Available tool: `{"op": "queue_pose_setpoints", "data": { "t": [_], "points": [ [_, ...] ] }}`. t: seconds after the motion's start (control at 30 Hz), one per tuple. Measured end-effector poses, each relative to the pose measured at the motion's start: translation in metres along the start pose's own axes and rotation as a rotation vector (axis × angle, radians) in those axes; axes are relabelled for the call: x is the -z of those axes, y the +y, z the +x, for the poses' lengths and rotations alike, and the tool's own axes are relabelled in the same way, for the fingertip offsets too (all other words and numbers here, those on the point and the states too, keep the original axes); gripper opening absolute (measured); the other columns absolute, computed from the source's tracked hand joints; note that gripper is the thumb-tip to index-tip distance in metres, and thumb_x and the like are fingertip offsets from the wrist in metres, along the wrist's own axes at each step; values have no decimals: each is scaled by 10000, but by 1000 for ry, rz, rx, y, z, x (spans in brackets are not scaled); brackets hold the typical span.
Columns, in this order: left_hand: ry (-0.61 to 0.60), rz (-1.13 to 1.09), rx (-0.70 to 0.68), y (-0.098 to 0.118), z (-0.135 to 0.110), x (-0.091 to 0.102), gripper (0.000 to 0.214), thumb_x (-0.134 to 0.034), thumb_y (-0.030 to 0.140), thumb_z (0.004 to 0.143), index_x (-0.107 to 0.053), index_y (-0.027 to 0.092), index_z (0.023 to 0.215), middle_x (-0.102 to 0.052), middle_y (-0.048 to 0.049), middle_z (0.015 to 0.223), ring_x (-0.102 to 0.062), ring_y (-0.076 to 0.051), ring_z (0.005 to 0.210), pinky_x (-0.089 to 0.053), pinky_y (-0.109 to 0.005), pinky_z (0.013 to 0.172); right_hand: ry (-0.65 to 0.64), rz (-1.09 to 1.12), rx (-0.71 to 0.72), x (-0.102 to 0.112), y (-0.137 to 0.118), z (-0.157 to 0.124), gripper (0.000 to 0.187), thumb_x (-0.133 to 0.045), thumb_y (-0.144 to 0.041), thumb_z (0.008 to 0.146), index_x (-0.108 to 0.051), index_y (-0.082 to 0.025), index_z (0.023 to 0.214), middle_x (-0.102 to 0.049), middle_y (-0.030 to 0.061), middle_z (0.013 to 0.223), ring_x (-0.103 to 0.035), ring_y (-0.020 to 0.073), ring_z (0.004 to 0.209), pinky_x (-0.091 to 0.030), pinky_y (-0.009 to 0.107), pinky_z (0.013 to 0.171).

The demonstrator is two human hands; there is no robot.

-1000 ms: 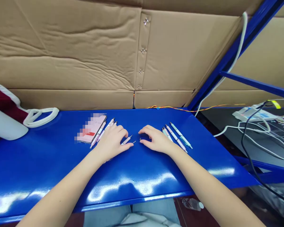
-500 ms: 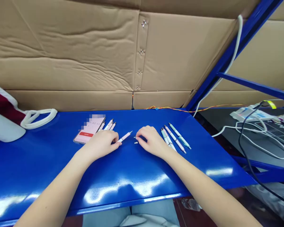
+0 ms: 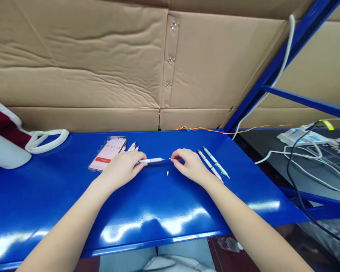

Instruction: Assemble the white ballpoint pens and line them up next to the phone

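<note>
My left hand point(image 3: 127, 163) pinches a pink-and-white pen body point(image 3: 154, 160), held almost level with its thin end towards the right. Facing it across a small gap, my right hand point(image 3: 187, 162) has thumb and forefinger pressed together on a tiny thin piece point(image 3: 170, 158), too small to name. Between the hands and a little nearer, a small silver pen tip point(image 3: 167, 173) rests on the table. Beyond my left hand lie several white-and-pink pens point(image 3: 132, 146), partly covered by it. Beside my right hand are a pink pen point(image 3: 209, 165) and a green pen point(image 3: 215, 161).
A phone point(image 3: 109, 153) showing a timer lies left of the pens on the blue table point(image 3: 130, 215). Far left are a white cylinder point(image 3: 5, 151) and a white strap loop point(image 3: 49, 139). Cables point(image 3: 308, 162) cover a dark surface at right, past a blue metal post point(image 3: 252, 98).
The pen in my left hand has swung from slanted to nearly level. My right hand has shifted slightly right and away from me, and the silver tip now lies turned and uncovered.
</note>
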State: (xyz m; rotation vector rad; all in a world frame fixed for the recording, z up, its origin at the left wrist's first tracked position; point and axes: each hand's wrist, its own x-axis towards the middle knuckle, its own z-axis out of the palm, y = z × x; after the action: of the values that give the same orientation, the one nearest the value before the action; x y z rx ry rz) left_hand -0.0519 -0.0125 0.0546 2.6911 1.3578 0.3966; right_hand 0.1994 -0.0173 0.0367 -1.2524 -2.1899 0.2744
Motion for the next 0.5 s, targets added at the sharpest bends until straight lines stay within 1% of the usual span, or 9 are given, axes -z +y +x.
{"op": "queue_pose_setpoints", "data": {
  "t": [0.5],
  "points": [
    [2,-11,-19,2,1,-4,253,-425,381,900,-607,222,972,-678,-40,918,-626,-213,850,-460,-340,780,-26,-24,45,-3,-1,-1,97,-518,-118,806,-577,-187,773,-636,20,768,-542,158,725,-375,281,706]
  ]
}}
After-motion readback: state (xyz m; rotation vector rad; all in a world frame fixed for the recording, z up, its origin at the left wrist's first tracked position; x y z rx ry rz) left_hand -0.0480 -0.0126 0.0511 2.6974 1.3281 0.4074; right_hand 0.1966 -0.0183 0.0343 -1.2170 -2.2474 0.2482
